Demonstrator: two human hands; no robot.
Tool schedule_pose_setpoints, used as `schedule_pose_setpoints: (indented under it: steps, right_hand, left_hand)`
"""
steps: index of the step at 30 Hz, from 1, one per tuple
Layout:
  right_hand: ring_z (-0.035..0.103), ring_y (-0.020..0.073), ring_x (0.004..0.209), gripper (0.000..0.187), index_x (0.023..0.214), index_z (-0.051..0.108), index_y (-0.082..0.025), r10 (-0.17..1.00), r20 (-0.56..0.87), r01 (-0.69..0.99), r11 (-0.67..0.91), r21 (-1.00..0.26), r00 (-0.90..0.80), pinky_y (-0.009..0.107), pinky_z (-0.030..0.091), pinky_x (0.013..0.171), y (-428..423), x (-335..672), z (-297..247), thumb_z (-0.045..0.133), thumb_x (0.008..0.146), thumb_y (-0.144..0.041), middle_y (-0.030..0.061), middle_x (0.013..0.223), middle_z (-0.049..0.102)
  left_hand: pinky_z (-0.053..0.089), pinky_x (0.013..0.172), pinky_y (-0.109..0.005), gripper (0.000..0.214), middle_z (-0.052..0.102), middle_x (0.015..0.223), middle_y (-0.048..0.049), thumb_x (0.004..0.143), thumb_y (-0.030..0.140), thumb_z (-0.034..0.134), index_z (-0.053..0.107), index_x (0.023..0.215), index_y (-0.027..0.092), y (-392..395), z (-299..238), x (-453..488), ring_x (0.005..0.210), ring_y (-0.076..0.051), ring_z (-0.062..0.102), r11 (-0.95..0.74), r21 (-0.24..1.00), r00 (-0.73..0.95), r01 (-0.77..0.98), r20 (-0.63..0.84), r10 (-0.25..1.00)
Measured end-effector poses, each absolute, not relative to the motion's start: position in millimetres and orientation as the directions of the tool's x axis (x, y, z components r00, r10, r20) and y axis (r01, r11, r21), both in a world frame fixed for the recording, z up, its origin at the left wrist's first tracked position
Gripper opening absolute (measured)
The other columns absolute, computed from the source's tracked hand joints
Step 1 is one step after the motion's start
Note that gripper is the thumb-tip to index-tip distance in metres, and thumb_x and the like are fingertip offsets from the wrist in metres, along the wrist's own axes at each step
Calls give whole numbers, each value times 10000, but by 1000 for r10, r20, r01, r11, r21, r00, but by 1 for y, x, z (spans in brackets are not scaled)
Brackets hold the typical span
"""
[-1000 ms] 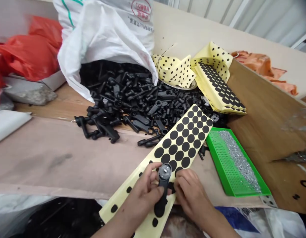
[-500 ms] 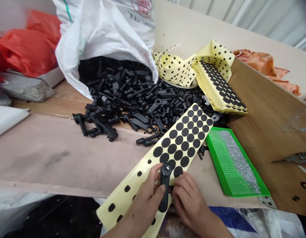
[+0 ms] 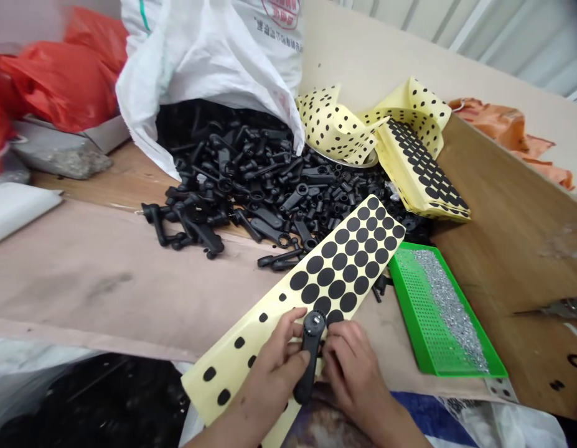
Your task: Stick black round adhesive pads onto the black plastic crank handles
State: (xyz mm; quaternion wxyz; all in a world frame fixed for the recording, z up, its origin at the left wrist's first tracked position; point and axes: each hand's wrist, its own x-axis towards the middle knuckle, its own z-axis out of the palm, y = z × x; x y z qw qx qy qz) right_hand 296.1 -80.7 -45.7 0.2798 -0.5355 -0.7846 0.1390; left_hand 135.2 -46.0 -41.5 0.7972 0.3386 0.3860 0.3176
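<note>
My left hand [image 3: 274, 367] is closed round a black plastic handle part [image 3: 309, 358], held upright over a yellow backing sheet [image 3: 316, 292] covered with black round stickers. The part's round head [image 3: 314, 323] points away from me and looks black. My right hand [image 3: 351, 367] is closed beside it, fingertips pinching at the part just under the head. What those fingertips hold, if anything, is hidden. Both hands hover at the table's near edge.
A heap of black plastic parts [image 3: 255, 186] spills from a white sack [image 3: 208, 62]. A green tray [image 3: 437, 311] of small silver screws lies to the right. More yellow sticker sheets [image 3: 419, 174] lie behind, red bags [image 3: 55, 81] at far left.
One second ago the part's head showed a grey metal face; now it is black. Both hands with the part have stayed over the sheet; the view shifted slightly.
</note>
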Motion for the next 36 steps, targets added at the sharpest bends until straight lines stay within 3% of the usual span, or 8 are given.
schedule_pose_setpoints:
  steps: [8,13,17,25,29,36]
  right_hand:
    - [499,218,816,198,856,521,-157,878,368,805,446,-391,-307,407,462,728,-82,293,-49,387,841,-12,93,865,537]
    - [499,247,919,244,925,523,-144,815,449,815,514,-268,-367,486,472,848,-84,295,-54,409,795,28,117,946,542]
    - [509,242,913,271,912,535,-136,774,447,788,578,-210,-449,479,485,860,-86,296,-57,387,779,47,120,939,543]
    - [499,267,983,262,933,520,-137,797,464,831,519,-201,-386,504,488,853,-83,296,-60,391,781,34,139,1017,561]
    - [512,260,936,248,912,536,-145,776,490,821,539,-189,-397,476,507,814,-85,296,-61,393,792,18,129,949,561]
    - [531,235,901,248,929,516,-157,822,406,775,539,-331,-398,407,512,770,-83,295,-51,370,819,10,117,912,577]
  left_hand:
    - [454,710,-275,416,566,1026,-34,787,187,537,439,1185,257,-46,-31,126,854,-175,566,474,871,449,-131,-375,811]
    - [441,676,-262,395,567,995,-29,785,188,531,446,1166,248,-44,-31,122,834,-169,567,490,859,434,-145,-390,812]
    - [433,670,-259,402,569,1001,-31,780,189,536,460,1171,245,-44,-34,123,816,-162,564,479,864,435,-157,-375,819]
    - [423,666,-245,432,566,986,-33,737,164,551,476,1159,225,-44,-32,122,817,-157,562,509,843,428,-176,-400,810]
    - [433,692,-265,455,568,983,-38,737,187,572,472,1180,220,-44,-33,122,838,-172,569,521,832,430,-191,-406,806]
    - [453,694,-274,494,591,995,-40,699,185,592,490,1182,213,-41,-37,122,851,-184,593,541,814,428,-212,-420,800]
